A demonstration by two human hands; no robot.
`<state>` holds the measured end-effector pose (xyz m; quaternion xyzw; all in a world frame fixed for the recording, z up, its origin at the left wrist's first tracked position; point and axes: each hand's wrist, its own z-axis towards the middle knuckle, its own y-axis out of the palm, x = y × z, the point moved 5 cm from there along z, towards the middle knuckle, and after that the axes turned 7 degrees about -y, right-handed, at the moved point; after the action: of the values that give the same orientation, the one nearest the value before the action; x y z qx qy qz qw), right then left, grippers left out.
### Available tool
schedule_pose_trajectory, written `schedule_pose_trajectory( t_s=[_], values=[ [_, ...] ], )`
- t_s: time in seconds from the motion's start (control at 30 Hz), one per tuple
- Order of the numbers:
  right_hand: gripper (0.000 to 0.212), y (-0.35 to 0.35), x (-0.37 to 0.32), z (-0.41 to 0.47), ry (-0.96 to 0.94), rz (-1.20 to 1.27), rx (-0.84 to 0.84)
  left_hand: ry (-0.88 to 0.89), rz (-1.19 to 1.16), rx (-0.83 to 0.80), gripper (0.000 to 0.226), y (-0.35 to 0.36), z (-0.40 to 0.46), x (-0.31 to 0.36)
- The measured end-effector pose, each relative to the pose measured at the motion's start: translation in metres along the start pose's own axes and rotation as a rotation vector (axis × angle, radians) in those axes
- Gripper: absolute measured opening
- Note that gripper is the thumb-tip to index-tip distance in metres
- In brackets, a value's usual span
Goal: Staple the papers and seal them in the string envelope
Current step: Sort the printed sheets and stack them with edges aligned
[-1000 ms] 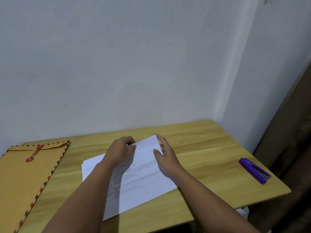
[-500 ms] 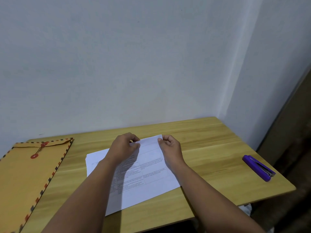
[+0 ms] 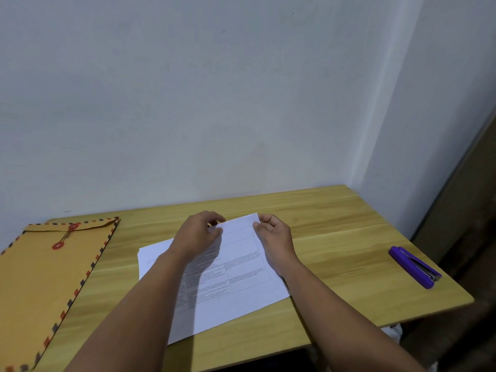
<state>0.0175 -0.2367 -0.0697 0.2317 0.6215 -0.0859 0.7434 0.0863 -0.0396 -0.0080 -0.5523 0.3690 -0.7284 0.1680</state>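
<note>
A stack of white printed papers lies at a slant in the middle of the wooden table. My left hand pinches the papers' far edge near its left part. My right hand grips the far right corner of the same stack. A yellow string envelope with a striped border and red button ties lies flat at the left, its flap shut. A purple stapler rests near the table's right edge, apart from both hands.
The table stands in a corner, with a pale wall behind it and another on the right. The table's front edge and right edge drop off to a dark floor.
My right hand has gone from lying flat on the papers to curling around their far right corner. My left hand stays at the far edge. The view has shifted slightly.
</note>
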Motion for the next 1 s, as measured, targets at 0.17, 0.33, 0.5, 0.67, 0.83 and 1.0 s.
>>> schedule_pose_trajectory(
  t_s=[0.17, 0.33, 0.5, 0.67, 0.83, 1.0],
  values=[
    [0.028, 0.003, -0.002, -0.004, -0.011, -0.046, -0.009, -0.017, -0.002, -0.014, 0.023, 0.005, -0.002, -0.006],
    [0.047, 0.005, -0.002, -0.007, -0.067, -0.184, -0.048, -0.04, -0.012, -0.011, 0.028, 0.011, -0.001, -0.014],
    [0.042, 0.004, -0.001, -0.006, -0.079, -0.285, -0.038, -0.033, 0.012, -0.011, 0.03, 0.017, -0.001, -0.018],
    [0.048, 0.001, 0.003, -0.004, -0.049, -0.352, -0.055, -0.044, -0.011, 0.022, 0.029, 0.018, -0.002, -0.021],
    [0.064, 0.009, -0.002, -0.012, -0.133, -0.473, -0.252, -0.05, -0.055, 0.099, 0.029, 0.007, -0.001, -0.022],
    [0.063, 0.009, -0.003, -0.016, -0.183, -0.527, -0.213, -0.066, -0.07, 0.083, 0.03, 0.006, 0.001, -0.017]
  ],
)
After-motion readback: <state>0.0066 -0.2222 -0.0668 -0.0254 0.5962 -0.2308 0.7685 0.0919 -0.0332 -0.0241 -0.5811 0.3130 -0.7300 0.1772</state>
